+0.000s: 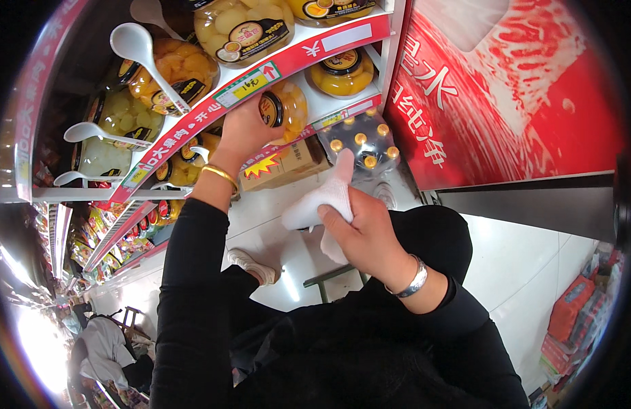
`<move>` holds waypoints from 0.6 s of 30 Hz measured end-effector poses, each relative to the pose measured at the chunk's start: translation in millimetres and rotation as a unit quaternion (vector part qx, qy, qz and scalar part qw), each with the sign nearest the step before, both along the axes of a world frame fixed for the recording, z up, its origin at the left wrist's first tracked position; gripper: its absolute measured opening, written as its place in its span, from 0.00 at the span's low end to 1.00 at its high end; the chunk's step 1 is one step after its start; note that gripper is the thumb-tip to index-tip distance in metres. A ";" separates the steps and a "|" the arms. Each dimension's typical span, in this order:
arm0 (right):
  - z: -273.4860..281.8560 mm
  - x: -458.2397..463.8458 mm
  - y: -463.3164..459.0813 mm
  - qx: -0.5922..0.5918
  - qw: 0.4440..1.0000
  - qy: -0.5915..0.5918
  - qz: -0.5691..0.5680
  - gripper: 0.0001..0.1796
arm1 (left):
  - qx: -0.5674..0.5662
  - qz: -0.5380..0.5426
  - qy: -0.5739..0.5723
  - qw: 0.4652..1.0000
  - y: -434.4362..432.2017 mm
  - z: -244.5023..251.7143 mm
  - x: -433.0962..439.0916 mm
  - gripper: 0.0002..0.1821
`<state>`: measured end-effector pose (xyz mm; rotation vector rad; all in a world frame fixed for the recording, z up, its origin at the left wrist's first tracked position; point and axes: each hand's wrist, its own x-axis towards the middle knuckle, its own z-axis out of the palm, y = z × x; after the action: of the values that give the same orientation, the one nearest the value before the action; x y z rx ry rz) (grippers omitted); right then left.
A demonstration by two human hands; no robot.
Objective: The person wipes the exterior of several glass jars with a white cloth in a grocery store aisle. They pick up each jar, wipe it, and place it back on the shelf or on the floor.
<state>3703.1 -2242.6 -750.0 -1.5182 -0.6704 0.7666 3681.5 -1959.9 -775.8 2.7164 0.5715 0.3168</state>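
Note:
My left hand (250, 127) reaches into the lower shelf, under the red price strip (228, 97). Its thumb lies beside the black lid of a glass jar of yellow-orange fruit (294, 110). The other fingers are hidden, so their grip on the jar cannot be made out. In front of the shelf, my right hand (369, 230) clasps a bunched white knitted cloth (320, 204), which looks like a glove. One end of the cloth sticks up towards the shelf. Another fruit jar (343, 74) stands farther right on the same shelf.
White plastic spoons (134, 46) jut out along the shelf front at left. A cardboard box (290, 166) and shrink-wrapped bottles with yellow caps (361, 140) are below the shelf. A red printed panel (530, 102) stands at right. Behind, at lower left, is another person (103, 353).

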 end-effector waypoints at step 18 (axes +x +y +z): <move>18.7 -46.2 8.9 0.137 0.829 -0.538 0.066 0.20 | -0.648 0.175 -0.321 0.668 -146.8 15.5 -178.3 0.37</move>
<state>3656.9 -2233.7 -731.3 -1.5592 -1.6502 -0.1961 3503.2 -2106.7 -760.3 0.9855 0.6880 0.6085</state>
